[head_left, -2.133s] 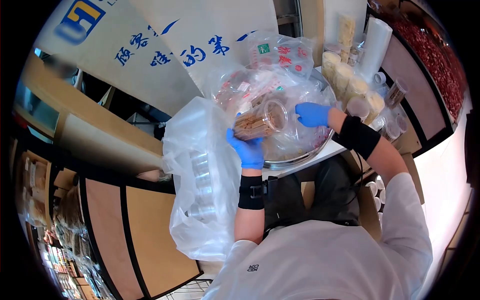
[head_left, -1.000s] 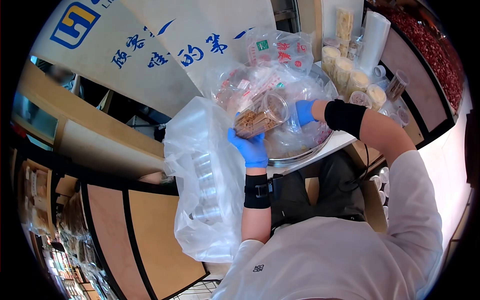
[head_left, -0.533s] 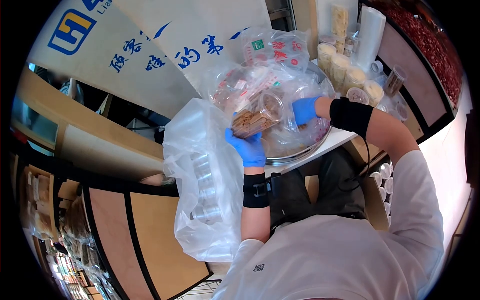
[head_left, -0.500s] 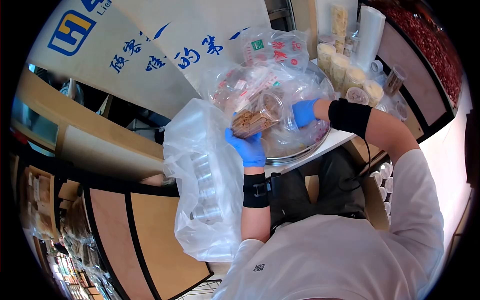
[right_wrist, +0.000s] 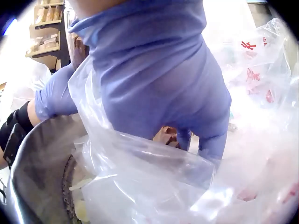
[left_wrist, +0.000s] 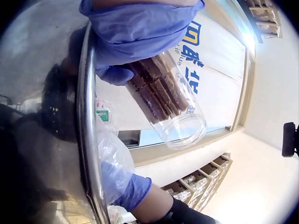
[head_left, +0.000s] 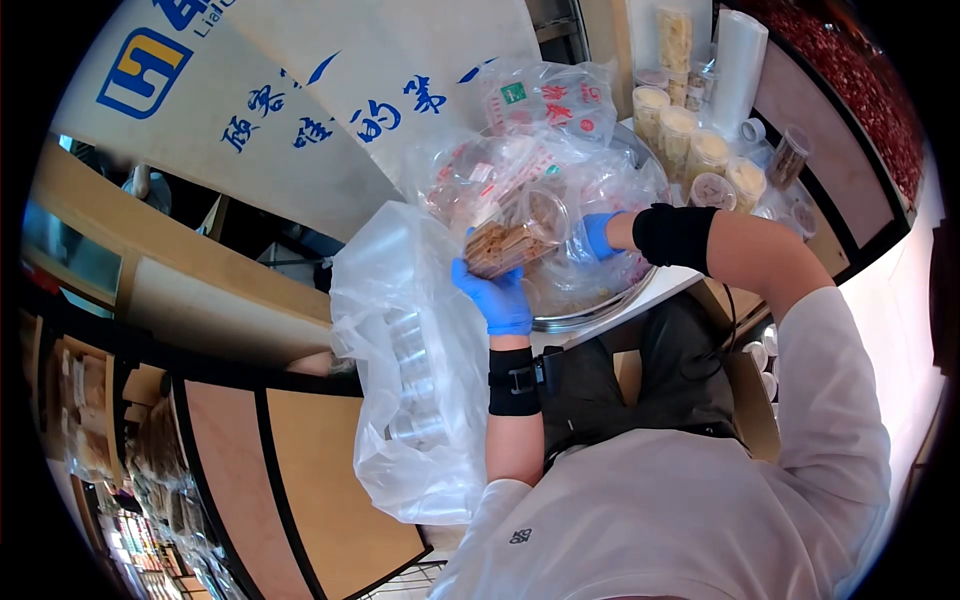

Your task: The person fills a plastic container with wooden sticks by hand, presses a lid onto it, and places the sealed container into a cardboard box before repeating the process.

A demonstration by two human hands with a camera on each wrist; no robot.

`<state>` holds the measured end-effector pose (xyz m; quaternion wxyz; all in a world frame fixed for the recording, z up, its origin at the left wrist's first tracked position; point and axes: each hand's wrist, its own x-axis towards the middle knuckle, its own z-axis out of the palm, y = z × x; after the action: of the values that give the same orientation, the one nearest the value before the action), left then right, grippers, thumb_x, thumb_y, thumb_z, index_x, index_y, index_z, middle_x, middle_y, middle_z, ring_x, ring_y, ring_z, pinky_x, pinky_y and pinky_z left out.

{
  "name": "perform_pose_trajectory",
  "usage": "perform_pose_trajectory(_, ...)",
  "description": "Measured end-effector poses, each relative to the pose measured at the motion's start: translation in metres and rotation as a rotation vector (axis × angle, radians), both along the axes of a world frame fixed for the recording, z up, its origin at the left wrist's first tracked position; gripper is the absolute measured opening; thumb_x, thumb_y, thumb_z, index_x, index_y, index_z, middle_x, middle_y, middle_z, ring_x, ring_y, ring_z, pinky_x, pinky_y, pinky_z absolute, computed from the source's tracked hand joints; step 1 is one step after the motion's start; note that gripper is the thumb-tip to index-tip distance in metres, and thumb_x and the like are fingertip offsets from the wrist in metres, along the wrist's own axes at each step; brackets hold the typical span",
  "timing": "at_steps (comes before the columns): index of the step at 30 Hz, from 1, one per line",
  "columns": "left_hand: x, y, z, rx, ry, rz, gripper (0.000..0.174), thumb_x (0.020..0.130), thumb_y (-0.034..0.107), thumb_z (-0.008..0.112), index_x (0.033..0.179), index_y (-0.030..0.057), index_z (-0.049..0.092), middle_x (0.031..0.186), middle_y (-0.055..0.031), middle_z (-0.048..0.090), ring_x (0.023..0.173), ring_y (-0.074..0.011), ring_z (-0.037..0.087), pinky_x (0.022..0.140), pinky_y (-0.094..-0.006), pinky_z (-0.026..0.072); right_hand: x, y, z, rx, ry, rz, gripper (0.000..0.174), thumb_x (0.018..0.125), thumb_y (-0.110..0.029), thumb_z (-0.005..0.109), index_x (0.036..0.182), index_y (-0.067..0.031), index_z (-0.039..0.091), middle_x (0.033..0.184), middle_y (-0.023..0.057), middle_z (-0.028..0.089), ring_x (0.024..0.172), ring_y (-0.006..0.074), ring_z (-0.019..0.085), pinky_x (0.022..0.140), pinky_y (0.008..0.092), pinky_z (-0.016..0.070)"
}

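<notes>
The blue-gloved left hand (head_left: 495, 298) (left_wrist: 135, 32) grips a clear jar (head_left: 490, 250) (left_wrist: 161, 88) packed with brown sticks, tilted with its clear rim end towards the right hand in the head view. The gloved right hand (head_left: 603, 236) (right_wrist: 159, 79) reaches down into a clear plastic bag (right_wrist: 140, 172) in the round metal tray (head_left: 590, 318). Brown pieces (right_wrist: 167, 135) show beside its fingers in the right wrist view. Its fingertips are behind the bag film, so whether they pinch a piece cannot be told.
Crumpled bags with red print (head_left: 550, 100) lie over the tray's far side. Filled jars (head_left: 708, 150) and a white plastic roll (head_left: 740, 70) stand at the right. A big translucent bag of clear containers (head_left: 410, 370) is at the left, beside a white printed board (head_left: 300, 100).
The right hand has moved from above the bags down into the plastic, and has shifted slightly left since half a second ago. The left hand still grips the jar in nearly the same place.
</notes>
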<state>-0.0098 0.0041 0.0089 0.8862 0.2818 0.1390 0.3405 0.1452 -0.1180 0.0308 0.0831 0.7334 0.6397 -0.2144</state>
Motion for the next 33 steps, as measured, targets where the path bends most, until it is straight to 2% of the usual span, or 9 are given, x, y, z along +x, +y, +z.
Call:
perform_pose_trajectory(4, 0.001, 0.001, -0.002, 0.007, -0.004, -0.015, 0.062, 0.086, 0.057, 0.042, 0.126, 0.0091, 0.046, 0.122, -0.0088, 0.052, 0.11, -0.0239, 0.051, 0.086, -0.0391, 0.0464, -0.009, -0.005, 0.022, -0.187, -0.16, 0.067, 0.029, 0.082, -0.019, 0.053, 0.107, -0.0079, 0.063, 0.106, 0.0167, 0.064, 0.095, 0.0364, 0.06, 0.084, 0.0424, 0.046)
perform_pose_trajectory(6, 0.001, 0.001, -0.003, 0.007, 0.001, -0.013, 0.063, 0.086, 0.057, 0.042, 0.126, 0.0094, 0.046, 0.122, -0.0085, 0.052, 0.111, -0.0237, 0.051, 0.087, -0.039, 0.046, 0.003, -0.011, 0.007, -0.013, -0.049, 0.042, 0.023, 0.075, -0.015, 0.058, 0.095, -0.0054, 0.066, 0.095, 0.0172, 0.066, 0.084, 0.0335, 0.063, 0.074, 0.0403, 0.0501)
perform_pose_trajectory(10, 0.001, 0.001, -0.003, 0.007, -0.002, -0.016, 0.063, 0.087, 0.057, 0.042, 0.127, 0.0092, 0.045, 0.122, -0.0081, 0.051, 0.111, -0.0241, 0.05, 0.089, -0.0389, 0.045, 0.028, -0.014, -0.027, 0.145, 0.0, 0.144, 0.025, 0.074, -0.014, 0.057, 0.095, -0.0026, 0.065, 0.093, 0.0177, 0.066, 0.081, 0.0343, 0.063, 0.073, 0.0409, 0.0499)
perform_pose_trajectory(16, 0.002, 0.003, -0.004, -0.011, -0.009, -0.029, 0.06, 0.087, 0.056, 0.042, 0.125, 0.0086, 0.047, 0.12, -0.0076, 0.053, 0.108, -0.0235, 0.052, 0.086, -0.0385, 0.0457, 0.022, -0.037, 0.039, 0.067, 0.289, -0.202, 0.046, 0.068, -0.027, 0.071, 0.106, -0.0045, 0.06, 0.094, 0.0164, 0.064, 0.084, 0.027, 0.06, 0.075, 0.0377, 0.0471)
perform_pose_trajectory(18, 0.003, 0.006, -0.008, -0.023, -0.008, -0.02, 0.059, 0.087, 0.055, 0.042, 0.122, 0.0086, 0.049, 0.117, -0.007, 0.054, 0.105, -0.0225, 0.053, 0.084, -0.0377, 0.0462, 0.023, -0.054, 0.056, 0.406, 0.438, -0.299, 0.054, 0.067, -0.031, 0.074, 0.109, -0.0043, 0.053, 0.092, 0.0149, 0.061, 0.083, 0.0242, 0.059, 0.075, 0.0365, 0.047)
perform_pose_trajectory(19, 0.004, 0.009, -0.012, -0.01, -0.001, -0.03, 0.057, 0.087, 0.055, 0.042, 0.119, 0.0092, 0.051, 0.114, -0.0062, 0.056, 0.101, -0.0214, 0.054, 0.081, -0.0365, 0.0463, 0.026, -0.064, 0.064, 0.461, 0.487, -0.268, 0.048, 0.075, -0.023, 0.072, 0.112, -0.0066, 0.046, 0.104, 0.0103, 0.056, 0.089, 0.021, 0.057, 0.076, 0.0317, 0.0486)
perform_pose_trajectory(23, 0.006, 0.01, -0.014, 0.014, 0.046, -0.048, 0.051, 0.087, 0.053, 0.043, 0.113, 0.0112, 0.055, 0.106, -0.0042, 0.059, 0.094, -0.019, 0.055, 0.074, -0.0336, 0.045, 0.017, -0.077, 0.103, 0.749, 0.82, -0.345, 0.039, 0.081, -0.023, 0.07, 0.111, -0.0089, 0.05, 0.102, 0.0065, 0.057, 0.089, 0.0171, 0.058, 0.074, 0.0297, 0.0491)
perform_pose_trajectory(25, 0.006, 0.009, -0.013, -0.003, 0.056, -0.042, 0.051, 0.087, 0.053, 0.043, 0.114, 0.0116, 0.054, 0.106, -0.0043, 0.059, 0.094, -0.019, 0.055, 0.073, -0.0336, 0.0446, 0.006, -0.075, 0.113, 0.913, 1.335, -0.559, 0.037, 0.084, -0.02, 0.069, 0.114, -0.0113, 0.049, 0.108, 0.0044, 0.054, 0.096, 0.0146, 0.056, 0.074, 0.0281, 0.051)
perform_pose_trajectory(33, 0.008, 0.005, -0.008, -0.03, 0.032, 0.003, 0.047, 0.088, 0.053, 0.042, 0.112, 0.0145, 0.055, 0.108, -0.0038, 0.059, 0.094, -0.0188, 0.055, 0.071, -0.0332, 0.0429, -0.038, -0.034, 0.071, 1.178, 1.123, -0.612, 0.04, 0.079, -0.011, 0.073, 0.11, -0.0075, 0.048, 0.108, 0.0048, 0.052, 0.096, 0.0126, 0.055, 0.083, 0.0276, 0.0485)
